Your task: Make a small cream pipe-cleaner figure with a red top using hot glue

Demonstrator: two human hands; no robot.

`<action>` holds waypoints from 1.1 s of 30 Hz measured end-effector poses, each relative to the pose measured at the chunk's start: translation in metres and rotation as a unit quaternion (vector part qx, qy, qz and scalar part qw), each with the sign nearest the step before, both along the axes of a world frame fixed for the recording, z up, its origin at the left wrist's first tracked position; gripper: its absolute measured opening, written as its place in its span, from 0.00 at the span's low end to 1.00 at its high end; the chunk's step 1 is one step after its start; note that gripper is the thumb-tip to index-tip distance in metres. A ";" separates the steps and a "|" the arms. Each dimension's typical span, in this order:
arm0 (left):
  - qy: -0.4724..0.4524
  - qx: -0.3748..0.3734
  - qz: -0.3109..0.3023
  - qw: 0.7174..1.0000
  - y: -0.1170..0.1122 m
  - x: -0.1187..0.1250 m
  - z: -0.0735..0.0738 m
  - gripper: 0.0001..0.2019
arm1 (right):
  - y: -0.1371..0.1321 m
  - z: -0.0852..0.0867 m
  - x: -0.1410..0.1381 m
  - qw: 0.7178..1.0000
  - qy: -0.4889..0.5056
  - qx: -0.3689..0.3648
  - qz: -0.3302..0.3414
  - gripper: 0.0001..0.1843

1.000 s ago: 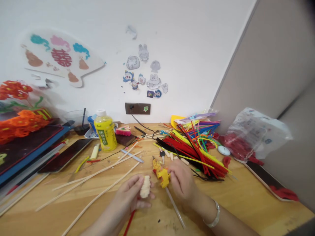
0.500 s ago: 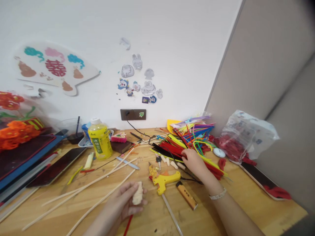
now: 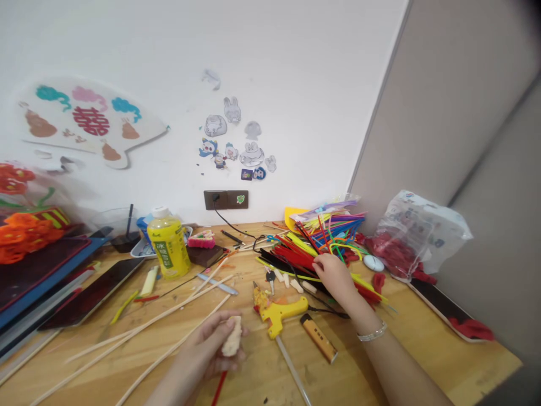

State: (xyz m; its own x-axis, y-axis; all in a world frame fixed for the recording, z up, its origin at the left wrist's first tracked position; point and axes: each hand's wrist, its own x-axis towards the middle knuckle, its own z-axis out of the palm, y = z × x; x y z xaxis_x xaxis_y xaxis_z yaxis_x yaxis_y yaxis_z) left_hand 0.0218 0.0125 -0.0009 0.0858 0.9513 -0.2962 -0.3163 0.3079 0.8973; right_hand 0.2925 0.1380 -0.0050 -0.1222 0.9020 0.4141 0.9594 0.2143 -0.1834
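While the left hand (image 3: pixel 202 345) curls around a pale ridged piece (image 3: pixel 232 336), held above the table (image 3: pixel 416 361), the right hand (image 3: pixel 333 276) lies bent over a heap of colourful pipe cleaners (image 3: pixel 321 248); whether it pinches one, I cannot tell. A yellow hot glue gun (image 3: pixel 274 309) lies between the hands.

Bare left hand (image 3: pixel 207 347) and bare right hand (image 3: pixel 333 276), both forearms bare too. Only worn item: thin, shiny silver metal bracelet (image 3: pixel 372 331), narrow band, on right wrist.
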 end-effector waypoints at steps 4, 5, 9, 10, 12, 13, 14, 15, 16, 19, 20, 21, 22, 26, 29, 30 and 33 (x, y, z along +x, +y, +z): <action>0.012 0.017 0.020 1.000 0.003 -0.003 -0.002 0.17 | -0.002 0.002 -0.001 1.000 0.011 0.025 -0.001 0.09; 0.027 0.027 0.027 0.999 0.004 -0.004 -0.002 0.16 | -0.003 0.002 -0.001 1.000 0.012 0.029 0.000 0.08; 0.115 0.065 0.040 0.990 0.013 -0.012 -0.007 0.13 | -0.006 0.004 -0.002 0.999 0.009 0.046 0.004 0.09; 0.127 0.073 0.041 0.988 0.016 -0.014 -0.009 0.13 | -0.007 0.004 -0.002 0.999 0.007 0.052 0.006 0.09; 0.150 0.090 0.045 0.984 0.021 -0.020 -0.014 0.12 | -0.007 0.004 -0.003 0.998 0.003 0.062 0.011 0.09; 0.158 0.093 0.045 0.982 0.024 -0.022 -0.016 0.11 | -0.007 0.004 -0.003 0.998 0.003 0.066 0.015 0.09; 0.166 0.095 0.046 0.980 0.026 -0.024 -0.018 0.11 | -0.007 0.004 -0.004 0.997 0.003 0.071 0.019 0.09; 0.174 0.097 0.050 0.979 0.028 -0.026 -0.019 0.10 | -0.007 0.003 -0.004 0.997 0.004 0.076 0.024 0.09; 0.182 0.098 0.056 0.977 0.030 -0.028 -0.019 0.09 | -0.007 0.003 -0.005 0.996 0.005 0.082 0.027 0.09; 0.202 0.103 0.086 0.970 0.032 -0.031 -0.016 0.09 | -0.007 0.002 -0.006 0.994 0.013 0.104 0.029 0.08; 0.208 0.104 0.095 0.968 0.033 -0.031 -0.014 0.09 | -0.007 0.002 -0.007 0.993 0.017 0.112 0.027 0.08; 0.214 0.106 0.102 0.966 0.033 -0.032 -0.013 0.09 | -0.007 0.001 -0.007 0.992 0.022 0.120 0.024 0.08; 0.219 0.107 0.105 0.964 0.033 -0.032 -0.012 0.08 | -0.007 0.001 -0.007 0.991 0.028 0.128 0.021 0.08; 0.247 0.117 0.113 0.955 0.033 -0.033 -0.011 0.08 | -0.007 0.001 -0.007 0.987 0.052 0.149 0.034 0.09; 0.275 0.131 0.124 0.944 0.030 -0.033 -0.007 0.11 | -0.008 0.002 -0.011 0.982 0.061 0.152 0.096 0.10; 0.282 0.136 0.124 0.942 0.029 -0.033 -0.004 0.12 | -0.010 0.003 -0.015 0.979 0.061 0.150 0.126 0.11; 0.298 0.154 0.118 0.935 0.024 -0.030 0.006 0.17 | -0.022 0.005 -0.029 0.964 0.060 0.130 0.223 0.10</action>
State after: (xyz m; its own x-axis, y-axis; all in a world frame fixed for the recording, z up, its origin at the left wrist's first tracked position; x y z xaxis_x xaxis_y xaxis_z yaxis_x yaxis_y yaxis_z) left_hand -0.0083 0.0363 0.0053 -0.2300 0.9710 0.0656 0.2416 -0.0083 0.9703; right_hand 0.2637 0.1165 -0.0002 -0.4109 0.6349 0.6543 0.7370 0.6538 -0.1715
